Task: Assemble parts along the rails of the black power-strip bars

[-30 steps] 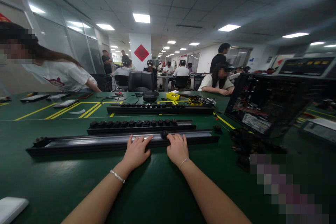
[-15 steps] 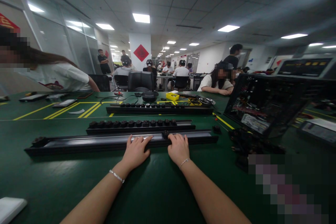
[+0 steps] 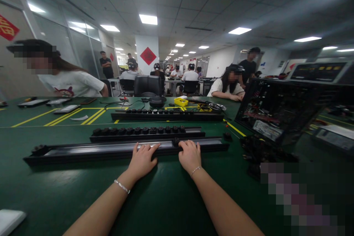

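A long black rail (image 3: 83, 149) with a shiny metal strip along its top lies across the green table in front of me. My left hand (image 3: 143, 160) rests on its near edge, fingers spread over the strip. Farther right, my right hand (image 3: 190, 156) has its fingertips at a small black block (image 3: 175, 142) on the strip and looks closed on it; the thumb is partly hidden. Another black block (image 3: 39, 149) sits at the rail's left end. Just behind lies a shorter rail (image 3: 197, 132) carrying a row of several black blocks.
A third rail (image 3: 166, 116) lies farther back, near a yellow bin (image 3: 181, 101). An opened computer case (image 3: 265, 110) stands at right, with dark parts (image 3: 257, 155) before it. A white object (image 3: 11, 221) is at front left. People sit across the table.
My right hand and the small black block have shifted slightly right along the rail. My left hand stays put. The person at left has come further into view.
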Demonstrator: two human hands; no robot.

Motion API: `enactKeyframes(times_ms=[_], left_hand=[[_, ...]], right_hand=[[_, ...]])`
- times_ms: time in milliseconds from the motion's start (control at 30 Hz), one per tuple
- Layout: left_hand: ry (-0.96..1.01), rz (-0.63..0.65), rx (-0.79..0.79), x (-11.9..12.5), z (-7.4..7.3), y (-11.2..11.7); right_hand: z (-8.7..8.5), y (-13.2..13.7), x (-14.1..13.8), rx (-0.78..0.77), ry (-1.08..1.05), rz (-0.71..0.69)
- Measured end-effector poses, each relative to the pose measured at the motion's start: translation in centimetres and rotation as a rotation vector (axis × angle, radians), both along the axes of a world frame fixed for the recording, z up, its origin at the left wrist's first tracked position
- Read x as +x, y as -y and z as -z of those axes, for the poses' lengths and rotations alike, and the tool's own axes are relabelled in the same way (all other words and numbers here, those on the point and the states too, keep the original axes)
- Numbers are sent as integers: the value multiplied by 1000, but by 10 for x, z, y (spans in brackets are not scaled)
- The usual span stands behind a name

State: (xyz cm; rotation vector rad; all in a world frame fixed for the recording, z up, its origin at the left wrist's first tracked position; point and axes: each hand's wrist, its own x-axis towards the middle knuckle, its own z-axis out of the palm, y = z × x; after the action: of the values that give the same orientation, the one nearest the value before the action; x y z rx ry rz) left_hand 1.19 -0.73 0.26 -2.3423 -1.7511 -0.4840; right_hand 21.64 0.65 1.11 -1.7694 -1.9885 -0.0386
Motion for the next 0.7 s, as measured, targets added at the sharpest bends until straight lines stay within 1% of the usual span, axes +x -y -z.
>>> enactKeyframes(times_ms=[367, 600, 700], left_hand=[[3, -24, -35, 2, -5, 2], [-3, -4, -20, 1, -4, 1], [-8, -11, -25, 1, -4, 1]], right_hand=[[-4, 1, 1, -19, 9, 0], [0, -1, 7, 20, -32, -7], [0, -2, 9, 28, -46, 13]])
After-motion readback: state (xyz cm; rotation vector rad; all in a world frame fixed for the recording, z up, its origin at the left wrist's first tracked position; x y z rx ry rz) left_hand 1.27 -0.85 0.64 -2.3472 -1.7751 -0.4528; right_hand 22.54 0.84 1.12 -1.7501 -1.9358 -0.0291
